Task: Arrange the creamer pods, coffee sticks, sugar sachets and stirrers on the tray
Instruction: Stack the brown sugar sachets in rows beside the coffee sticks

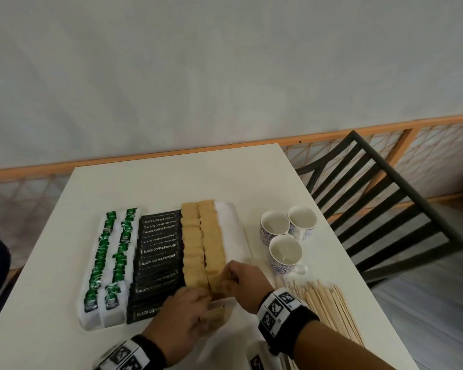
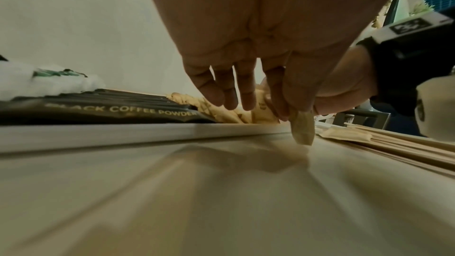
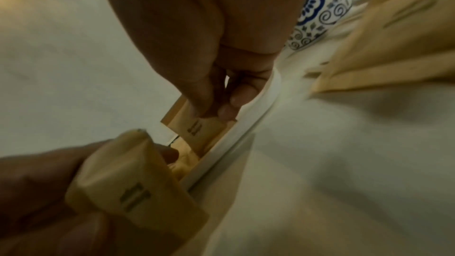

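Gripping: left hand (image 1: 182,308) pinches spare sugar sachets (image 3: 138,180); right hand (image 1: 245,283) pinches one sachet (image 3: 197,129) at the row's near end.
Risk: crowding could topple the brown row (image 1: 211,241) or spill sachets over the tray (image 1: 233,217) rim.

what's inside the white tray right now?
The white rectangular tray holds two rows of green-and-white sachets, a row of black coffee powder sticks and two rows of tan paper sugar sachets. Its right strip is bare. Both hands cover the near end.

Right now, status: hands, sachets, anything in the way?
Left hand holds a brown sachet. Right hand pinches a sachet at the tray row. Stirrers on table, untouched. Nothing blocking.
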